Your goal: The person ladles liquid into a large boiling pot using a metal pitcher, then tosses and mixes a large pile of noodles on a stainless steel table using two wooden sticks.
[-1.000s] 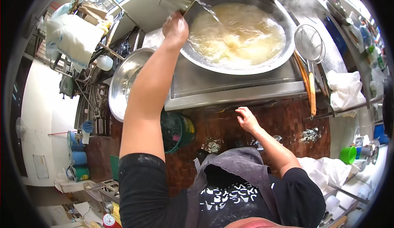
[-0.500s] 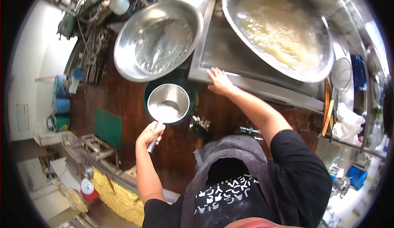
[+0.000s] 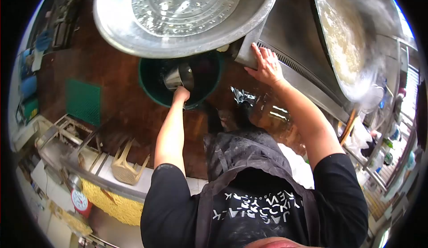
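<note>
My left hand grips the handle of a metal saucepan, which is tilted inside a dark green bucket on the floor. How much the bucket holds is too dark to make out. My right hand, fingers apart, rests on the metal edge of the stove top. Above the bucket, partly overhanging it, is a wide steel basin with clear water over a dimpled or perforated bottom.
A large wok of bubbling, steaming liquid stands on the stove at right. Wet brown floor surrounds the bucket, with a green mat at left. Behind me are a plastic stool, yellow noodle-like food and a red scale.
My left hand has lowered the saucepan into the bucket. My right hand stays at the stove's edge. The view has tilted down and shifted closer to the basin.
</note>
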### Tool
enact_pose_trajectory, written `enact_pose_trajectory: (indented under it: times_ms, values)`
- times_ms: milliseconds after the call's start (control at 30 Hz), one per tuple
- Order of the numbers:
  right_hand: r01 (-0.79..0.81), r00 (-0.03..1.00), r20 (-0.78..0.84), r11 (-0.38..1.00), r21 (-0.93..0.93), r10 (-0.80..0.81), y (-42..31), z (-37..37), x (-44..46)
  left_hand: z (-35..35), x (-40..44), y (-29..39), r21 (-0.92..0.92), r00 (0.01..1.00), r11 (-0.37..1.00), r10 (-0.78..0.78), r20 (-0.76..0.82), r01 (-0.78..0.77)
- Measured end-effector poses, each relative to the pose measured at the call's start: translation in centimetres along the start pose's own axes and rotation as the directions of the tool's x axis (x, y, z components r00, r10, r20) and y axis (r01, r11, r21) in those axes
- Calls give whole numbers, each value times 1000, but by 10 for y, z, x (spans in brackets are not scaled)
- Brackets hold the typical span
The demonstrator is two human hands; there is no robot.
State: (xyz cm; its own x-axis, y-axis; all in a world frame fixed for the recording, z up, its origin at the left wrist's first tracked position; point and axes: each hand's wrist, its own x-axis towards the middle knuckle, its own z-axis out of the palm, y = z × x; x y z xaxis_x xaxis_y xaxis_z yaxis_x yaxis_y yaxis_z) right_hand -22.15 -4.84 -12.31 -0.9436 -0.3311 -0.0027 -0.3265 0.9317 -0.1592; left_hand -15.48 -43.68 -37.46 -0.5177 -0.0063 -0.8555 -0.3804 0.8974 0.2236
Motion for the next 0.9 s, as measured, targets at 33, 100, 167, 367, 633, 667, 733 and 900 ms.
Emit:
enact_pose_trajectory:
  times_ms: [33, 100, 167, 367, 633, 667, 733, 900]
  values:
    - [-3, 1000, 11, 1000, 17, 3, 0, -1, 3, 1, 13, 9, -54, 999, 998, -32, -3, 32]
    - [-12, 1000, 26, 1000, 24, 11, 2, 3, 5, 7, 36, 25, -151, 995, 983, -103, 3, 102]
    - [-31, 999, 41, 999, 30, 29, 2, 2, 6, 51, 113, 1, -168, 983, 969, -178, 46, 183]
    - [-75, 992, 106, 995, 62, 68, 3, -7, 11, 30, 165, 22, 148, 985, 988, 55, -162, -31]
    - [-87, 986, 152, 993, 85, 74, 6, 3, 13, 32, 212, 5, -4, 977, 998, -55, -207, 55]
    - [-83, 985, 157, 994, 76, 70, 8, 4, 13, 34, 217, 2, -26, 976, 998, -57, -211, 53]
    - [-74, 987, 151, 994, 75, 62, 9, 6, 13, 33, 223, 1, -78, 973, 996, -48, -224, 32]
    - [-59, 993, 108, 994, 92, 49, 7, 7, 13, 38, 228, -27, -292, 966, 955, -32, -258, -46]
